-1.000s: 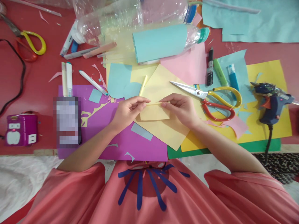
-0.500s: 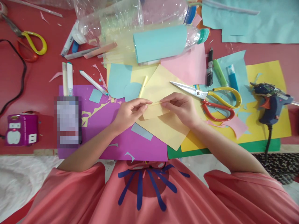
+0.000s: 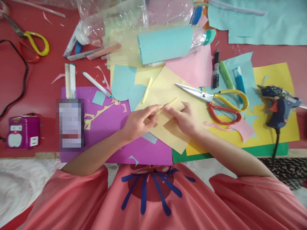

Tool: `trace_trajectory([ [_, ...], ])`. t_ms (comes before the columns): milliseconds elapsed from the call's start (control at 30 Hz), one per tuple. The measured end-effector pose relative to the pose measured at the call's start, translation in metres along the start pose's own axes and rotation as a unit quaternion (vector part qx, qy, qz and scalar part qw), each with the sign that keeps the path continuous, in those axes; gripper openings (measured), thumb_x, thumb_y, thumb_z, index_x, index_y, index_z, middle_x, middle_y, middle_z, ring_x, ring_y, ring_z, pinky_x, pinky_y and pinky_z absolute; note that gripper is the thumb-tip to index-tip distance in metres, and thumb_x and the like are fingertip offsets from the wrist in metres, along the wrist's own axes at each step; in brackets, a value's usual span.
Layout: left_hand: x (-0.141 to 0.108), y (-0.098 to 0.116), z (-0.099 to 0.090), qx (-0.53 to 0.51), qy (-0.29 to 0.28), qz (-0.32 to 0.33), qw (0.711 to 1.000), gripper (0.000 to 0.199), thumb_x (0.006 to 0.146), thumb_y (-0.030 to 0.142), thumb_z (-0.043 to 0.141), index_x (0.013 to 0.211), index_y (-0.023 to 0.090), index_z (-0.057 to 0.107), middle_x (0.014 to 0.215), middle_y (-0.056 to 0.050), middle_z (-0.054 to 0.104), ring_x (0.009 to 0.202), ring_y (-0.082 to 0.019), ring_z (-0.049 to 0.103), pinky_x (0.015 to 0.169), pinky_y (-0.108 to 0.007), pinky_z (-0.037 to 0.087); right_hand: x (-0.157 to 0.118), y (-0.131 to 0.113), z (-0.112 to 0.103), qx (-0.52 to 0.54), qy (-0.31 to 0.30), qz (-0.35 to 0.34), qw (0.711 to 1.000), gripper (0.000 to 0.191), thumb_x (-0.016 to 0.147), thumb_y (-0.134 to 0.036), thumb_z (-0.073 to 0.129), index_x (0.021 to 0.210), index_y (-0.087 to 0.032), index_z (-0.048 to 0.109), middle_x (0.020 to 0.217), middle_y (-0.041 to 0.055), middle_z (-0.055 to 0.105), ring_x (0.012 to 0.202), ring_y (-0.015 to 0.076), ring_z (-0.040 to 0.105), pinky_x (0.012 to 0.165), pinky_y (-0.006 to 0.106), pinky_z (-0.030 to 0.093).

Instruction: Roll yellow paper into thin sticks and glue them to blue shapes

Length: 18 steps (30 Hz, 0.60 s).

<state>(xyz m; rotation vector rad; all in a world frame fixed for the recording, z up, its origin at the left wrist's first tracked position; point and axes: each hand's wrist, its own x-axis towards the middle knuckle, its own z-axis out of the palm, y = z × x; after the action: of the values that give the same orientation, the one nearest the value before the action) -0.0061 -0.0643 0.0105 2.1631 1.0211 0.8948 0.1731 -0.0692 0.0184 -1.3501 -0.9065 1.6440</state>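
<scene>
Between my two hands is a small piece of pale yellow paper, tilted, with a narrow folded or rolled edge. My left hand pinches its left end between thumb and fingers. On the other side my right hand grips it, thumb on top. Beneath them lies a larger pale yellow sheet. A thin yellow paper roll rests just beyond my left hand. Scissors with yellow and red handles lie partly spread to the right of my right hand.
A bottle wrapped in light blue paper lies at the back, beside clear plastic bottles. A glue gun sits on yellow card at right. Markers, a phone and a purple box-shaped object are on the left.
The small paper has turned from lying level to a slant, its right end raised. Both hands have drawn slightly closer together, and my right hand has shifted a little toward me.
</scene>
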Motion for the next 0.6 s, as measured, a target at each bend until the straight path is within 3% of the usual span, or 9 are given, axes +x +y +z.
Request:
trace_trajectory([
  [100, -0.002, 0.000, 0.003, 0.040, -0.002, 0.022, 0.999, 0.032, 0.092, 0.022, 0.047, 0.123, 0.021, 0.051, 0.076, 0.003, 0.072, 0.068, -0.008, 0.069, 0.064, -0.018, 0.053, -0.003, -0.002, 0.002, -0.048, 0.008, -0.018, 0.999, 0.036, 0.070, -0.050, 0.072, 0.072, -0.015, 0.064, 0.067, 0.0021, 0.063, 0.057, 0.0111, 0.055, 0.050, 0.025, 0.047],
  [300, 0.002, -0.006, -0.008, 0.049, -0.080, 0.042, 0.995, 0.051, 0.088, 0.050, 0.052, 0.128, 0.020, 0.048, 0.074, 0.001, 0.066, 0.064, -0.012, 0.063, 0.058, -0.023, 0.050, -0.001, -0.008, -0.006, -0.103, -0.031, -0.005, 0.994, 0.031, 0.075, -0.043, 0.069, 0.071, -0.013, 0.064, 0.061, 0.0011, 0.059, 0.055, 0.0098, 0.053, 0.046, 0.023, 0.043],
  [400, 0.007, -0.011, -0.013, 0.014, -0.080, 0.062, 0.995, 0.066, 0.081, 0.057, 0.059, 0.134, 0.022, 0.041, 0.112, -0.010, 0.064, 0.100, -0.021, 0.064, 0.082, -0.032, 0.054, 0.001, -0.009, -0.008, -0.109, -0.070, 0.007, 0.992, 0.031, 0.076, -0.044, 0.067, 0.072, -0.013, 0.066, 0.061, 0.0014, 0.059, 0.054, 0.0098, 0.054, 0.045, 0.023, 0.043],
  [467, 0.009, -0.013, -0.014, -0.006, -0.102, 0.081, 0.991, 0.079, 0.078, 0.058, 0.062, 0.142, 0.025, 0.030, 0.137, -0.014, 0.050, 0.126, -0.028, 0.050, 0.102, -0.042, 0.046, 0.001, -0.009, -0.008, -0.103, -0.103, 0.020, 0.989, 0.032, 0.076, -0.045, 0.065, 0.075, -0.012, 0.067, 0.061, 0.0009, 0.059, 0.050, 0.0089, 0.053, 0.043, 0.023, 0.041],
  [533, 0.009, -0.015, -0.012, -0.025, -0.134, 0.084, 0.987, 0.088, 0.077, 0.056, 0.065, 0.147, 0.028, 0.019, 0.148, -0.014, 0.039, 0.137, -0.031, 0.039, 0.110, -0.048, 0.038, 0.001, -0.009, -0.008, -0.104, -0.130, 0.027, 0.986, 0.033, 0.077, -0.045, 0.064, 0.077, -0.012, 0.066, 0.055, -0.0017, 0.055, 0.043, 0.0069, 0.048, 0.039, 0.022, 0.037],
  [600, 0.007, -0.016, -0.010, -0.037, -0.150, 0.072, 0.985, 0.092, 0.077, 0.054, 0.066, 0.148, 0.029, 0.013, 0.150, -0.014, 0.036, 0.138, -0.031, 0.037, 0.112, -0.048, 0.036, 0.001, -0.009, -0.008, -0.110, -0.149, 0.027, 0.982, 0.032, 0.079, -0.045, 0.063, 0.078, -0.013, 0.065, 0.051, -0.0041, 0.050, 0.039, 0.0050, 0.042, 0.037, 0.021, 0.032],
])
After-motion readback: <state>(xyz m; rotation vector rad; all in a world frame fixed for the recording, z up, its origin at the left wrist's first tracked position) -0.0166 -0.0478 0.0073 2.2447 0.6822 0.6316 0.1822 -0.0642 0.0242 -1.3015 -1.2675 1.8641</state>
